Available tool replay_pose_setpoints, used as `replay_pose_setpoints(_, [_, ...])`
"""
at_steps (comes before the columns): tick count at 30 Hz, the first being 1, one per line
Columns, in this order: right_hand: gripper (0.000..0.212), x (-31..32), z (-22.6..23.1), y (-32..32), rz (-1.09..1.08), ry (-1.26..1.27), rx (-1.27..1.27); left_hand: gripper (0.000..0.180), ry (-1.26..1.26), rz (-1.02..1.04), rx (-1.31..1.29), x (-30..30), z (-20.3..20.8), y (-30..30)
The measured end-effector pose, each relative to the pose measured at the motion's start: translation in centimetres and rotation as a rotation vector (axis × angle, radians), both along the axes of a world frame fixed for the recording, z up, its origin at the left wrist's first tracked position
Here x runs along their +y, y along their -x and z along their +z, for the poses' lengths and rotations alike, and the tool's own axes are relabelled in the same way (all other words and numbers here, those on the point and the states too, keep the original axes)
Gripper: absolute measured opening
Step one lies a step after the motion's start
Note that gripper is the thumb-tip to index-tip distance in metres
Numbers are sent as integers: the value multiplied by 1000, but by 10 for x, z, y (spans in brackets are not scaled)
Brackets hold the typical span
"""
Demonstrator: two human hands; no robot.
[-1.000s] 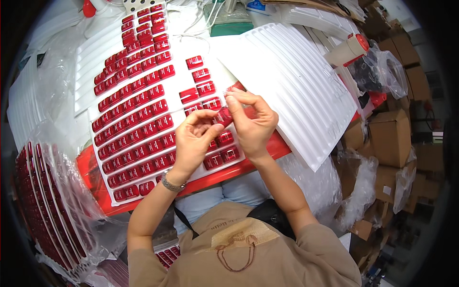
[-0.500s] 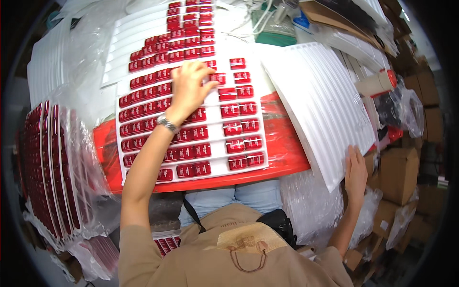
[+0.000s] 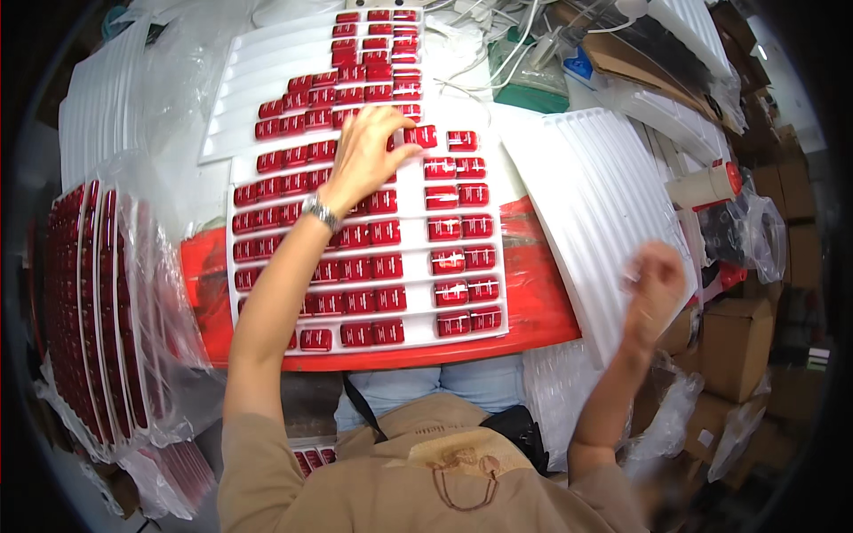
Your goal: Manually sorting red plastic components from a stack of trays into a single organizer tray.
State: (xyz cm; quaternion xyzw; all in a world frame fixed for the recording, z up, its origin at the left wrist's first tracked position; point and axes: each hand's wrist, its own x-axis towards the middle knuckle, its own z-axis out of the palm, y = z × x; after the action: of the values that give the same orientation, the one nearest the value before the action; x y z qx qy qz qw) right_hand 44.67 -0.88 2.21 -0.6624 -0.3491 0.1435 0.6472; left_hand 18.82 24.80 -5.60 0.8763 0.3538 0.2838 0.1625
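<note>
My left hand (image 3: 369,149), with a metal watch on the wrist, reaches over the white ridged tray (image 3: 416,266). Its thumb and fingertips close on a small glossy red rectangular piece (image 3: 421,136). That piece is at the upper end of the tray's right-hand columns, left of another red piece (image 3: 462,140). Rows of similar pieces (image 3: 373,266) fill much of the tray, with a bare white strip between the columns. My right hand (image 3: 657,282), blurred by motion, hovers over the lower right part of a bare white ridged tray (image 3: 586,195); its fingers are unclear.
Beneath the filled tray lies a red covering (image 3: 542,266). Filled trays stand on edge in clear plastic (image 3: 93,311) at the left. Behind are another partly filled tray (image 3: 258,89) and white cables (image 3: 484,84). Cardboard boxes (image 3: 737,342) are stacked at the right.
My left hand has moved the red piece farther up the tray. My right hand has lifted away from the bare tray's lower edge and moved farther over it.
</note>
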Motion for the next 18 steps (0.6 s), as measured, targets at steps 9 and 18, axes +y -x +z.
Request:
replay_pose_setpoints(9, [21,159,-42,100,142,-202,-374,31,188,-49,-542,-69,25,-13])
replay_pose_setpoints(18, [27,151,-57,63,494,219,277,29,50,82,-143,-12,4,-6])
